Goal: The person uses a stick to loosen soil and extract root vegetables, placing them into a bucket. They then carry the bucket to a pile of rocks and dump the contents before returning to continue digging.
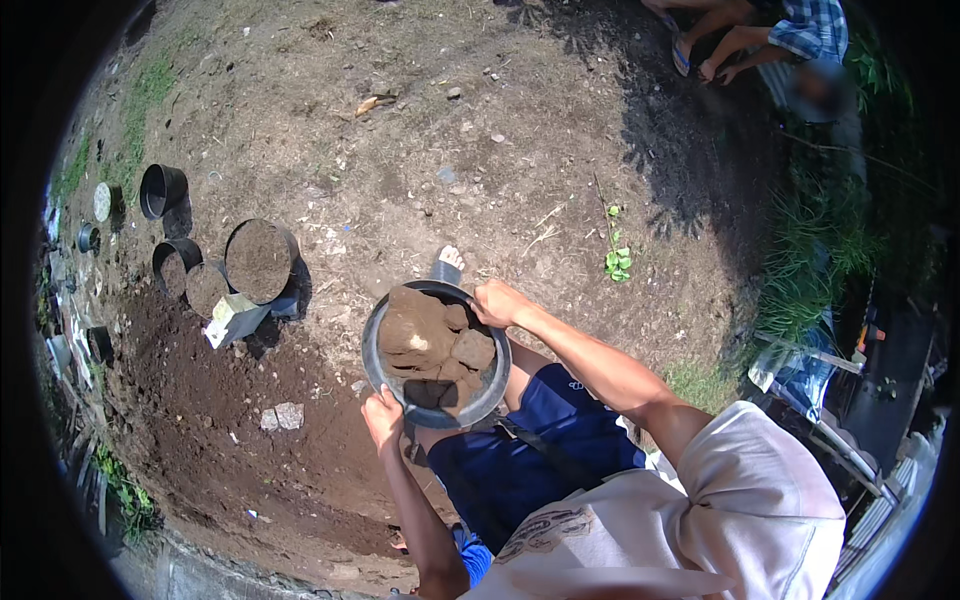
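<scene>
A round black basin (370, 352) is held out in front of my body, above my legs. It carries large brown soil clods (412, 330), with smaller broken pieces and loose soil beside them. My right hand (496, 304) grips the rim on the far right side. On the near left side, my left hand (383, 416) has the rim in its grasp, thumb on top. The basin hides part of my legs; one sandalled foot (450, 259) shows just beyond it.
Left stand a large soil-filled tub (259, 259), smaller soil-filled pots (206, 289), a pale block (234, 319) and a tipped black pot (163, 191). Dark dug soil (180, 405) slopes lower left. Another person (806, 37) is at top right. A leafy twig (616, 259) lies on the ground.
</scene>
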### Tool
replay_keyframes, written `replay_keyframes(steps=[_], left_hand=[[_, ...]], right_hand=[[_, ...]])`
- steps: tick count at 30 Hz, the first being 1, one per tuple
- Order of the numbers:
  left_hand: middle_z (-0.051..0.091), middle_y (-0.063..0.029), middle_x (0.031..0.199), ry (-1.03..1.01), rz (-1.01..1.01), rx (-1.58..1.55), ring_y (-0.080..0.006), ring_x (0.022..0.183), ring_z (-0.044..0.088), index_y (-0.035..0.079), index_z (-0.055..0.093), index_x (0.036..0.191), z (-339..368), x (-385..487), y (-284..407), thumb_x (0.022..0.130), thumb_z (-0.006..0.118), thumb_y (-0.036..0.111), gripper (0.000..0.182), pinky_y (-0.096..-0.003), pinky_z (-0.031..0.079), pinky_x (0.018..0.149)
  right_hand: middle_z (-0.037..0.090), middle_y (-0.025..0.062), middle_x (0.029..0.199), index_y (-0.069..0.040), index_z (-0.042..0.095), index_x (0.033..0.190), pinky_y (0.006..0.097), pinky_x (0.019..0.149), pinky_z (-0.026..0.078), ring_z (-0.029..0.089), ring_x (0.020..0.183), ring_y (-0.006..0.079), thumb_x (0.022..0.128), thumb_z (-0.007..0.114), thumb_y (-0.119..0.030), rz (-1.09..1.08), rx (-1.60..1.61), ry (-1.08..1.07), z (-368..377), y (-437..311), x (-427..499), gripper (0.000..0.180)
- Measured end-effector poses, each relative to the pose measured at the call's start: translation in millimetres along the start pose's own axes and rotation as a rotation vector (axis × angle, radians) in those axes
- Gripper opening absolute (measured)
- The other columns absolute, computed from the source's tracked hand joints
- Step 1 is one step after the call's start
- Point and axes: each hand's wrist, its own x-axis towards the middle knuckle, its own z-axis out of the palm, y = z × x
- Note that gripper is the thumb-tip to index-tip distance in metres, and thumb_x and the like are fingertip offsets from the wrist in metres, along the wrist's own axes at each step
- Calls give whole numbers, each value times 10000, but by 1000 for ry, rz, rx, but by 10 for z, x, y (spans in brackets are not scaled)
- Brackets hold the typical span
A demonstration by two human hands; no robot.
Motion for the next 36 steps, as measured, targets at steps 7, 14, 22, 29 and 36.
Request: replay_keyframes(steps=[7, 14, 22, 29, 36], left_hand=[[609, -364, 715, 40, 261, 142, -521, 731, 658, -132, 638, 722, -468, 834, 1635, 1029, 549, 259, 505, -584, 470, 660], [607, -366, 741, -64, 327, 135, -523, 760, 651, -145, 633, 742, -904, 1865, 2693, 1028, 570, 301, 534, -581, 473, 688], [620, -360, 733, -181, 355, 131, -514, 744, 662, -137, 649, 761, -1719, 3191, 3376, 1022, 558, 275, 496, -576, 461, 682], [595, -368, 716, -32, 325, 101, -524, 731, 648, -129, 639, 717, -2850, 4221, 3613, 1032, 550, 264, 511, -572, 469, 642], [601, -350, 736, 205, 124, -26, -535, 770, 647, -99, 674, 737, -4075, 5186, 3566, 1033, 517, 306, 525, -562, 512, 712]], right_hand=[[549, 335, 651, 77, 613, 662, 541, 609, 521, 645, 674, 499, 975, 593, -230, 116, 69, 226, -1170, 291, 207, 439], [522, 329, 628, 77, 621, 672, 519, 577, 507, 636, 639, 495, 979, 602, -235, 232, 112, 249, -2156, 292, 887, 438], [641, 321, 745, 82, 653, 708, 510, 699, 560, 690, 793, 485, 915, 620, -202, 377, 61, 199, -3182, -417, 2097, 353], [610, 315, 676, 100, 639, 685, 526, 625, 545, 676, 677, 479, 897, 645, -174, 226, 45, 194, -3773, -1190, 3516, 347], [621, 368, 754, 107, 664, 721, 520, 698, 556, 675, 808, 519, 932, 679, -206, 25, -127, 81, -4460, -2268, 5509, 379]])
